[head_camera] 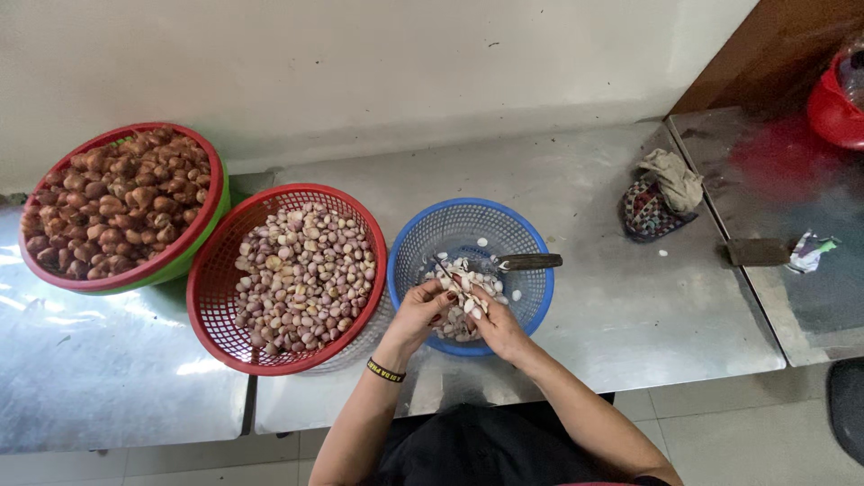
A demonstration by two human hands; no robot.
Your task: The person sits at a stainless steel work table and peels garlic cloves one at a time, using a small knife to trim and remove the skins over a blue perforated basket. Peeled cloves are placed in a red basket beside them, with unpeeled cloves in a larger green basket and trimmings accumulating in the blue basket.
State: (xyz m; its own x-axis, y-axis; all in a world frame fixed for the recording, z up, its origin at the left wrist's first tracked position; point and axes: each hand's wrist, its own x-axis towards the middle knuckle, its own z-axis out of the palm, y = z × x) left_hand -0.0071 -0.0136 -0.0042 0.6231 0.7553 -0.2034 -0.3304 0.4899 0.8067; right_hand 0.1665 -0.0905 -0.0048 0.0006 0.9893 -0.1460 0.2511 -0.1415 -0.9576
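My left hand (420, 310) and my right hand (493, 326) meet over the near side of a blue mesh basket (522, 236). Between their fingertips is a small shallot (460, 286); which hand grips it is hard to tell, both pinch at it. A thin knife blade pokes out to the upper left of my left hand. The blue basket holds pale peeled pieces (457, 324) and a knife with a dark handle (527, 262) resting on its far right side. A dark band circles my left wrist.
A red mesh basket (214, 306) of pinkish shallots stands left of the blue one. Further left a red-and-green basket (184, 256) is piled with brown unpeeled ones. On the steel table (630, 306) lie a crumpled cloth (661, 193), a cleaver (760, 252) and a red container (832, 108).
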